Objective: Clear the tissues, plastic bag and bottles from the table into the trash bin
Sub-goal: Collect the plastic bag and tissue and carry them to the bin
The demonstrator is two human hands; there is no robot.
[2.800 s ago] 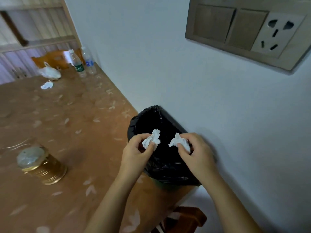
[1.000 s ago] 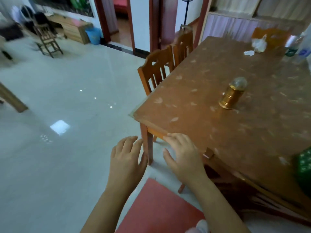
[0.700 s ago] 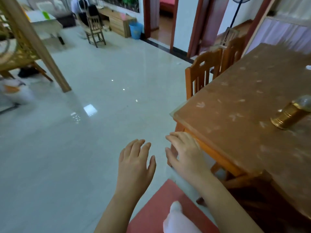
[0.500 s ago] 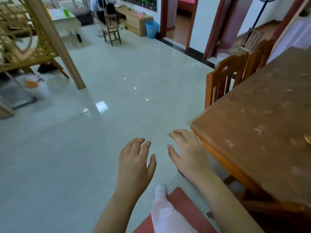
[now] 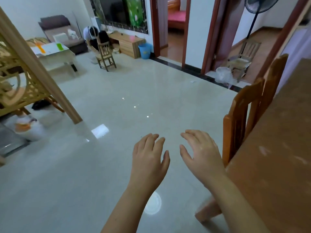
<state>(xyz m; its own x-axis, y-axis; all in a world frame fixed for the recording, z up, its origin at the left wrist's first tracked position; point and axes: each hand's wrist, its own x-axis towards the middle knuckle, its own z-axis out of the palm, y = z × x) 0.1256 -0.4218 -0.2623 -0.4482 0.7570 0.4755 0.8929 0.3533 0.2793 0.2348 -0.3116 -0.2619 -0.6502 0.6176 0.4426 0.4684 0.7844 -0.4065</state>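
My left hand (image 5: pixel 149 158) and my right hand (image 5: pixel 200 153) hover side by side over the pale tiled floor, palms down, fingers loosely spread, holding nothing. The brown wooden table (image 5: pixel 276 158) runs along the right edge of the view; my right hand is just left of its near corner. No tissue, plastic bag, bottle or trash bin is in view.
Two wooden chairs (image 5: pixel 244 115) are tucked against the table's left side. A slanted wooden post (image 5: pixel 42 71) and lattice screen stand at left. A person sits on a small chair (image 5: pixel 106 54) far back, near a blue bucket (image 5: pixel 145 50). A standing fan (image 5: pixel 257 7) is at upper right.
The view has swung left, away from the bin and along the table's side. Both hands let go of the tissues earlier and are now empty. The golden jar has left the view.
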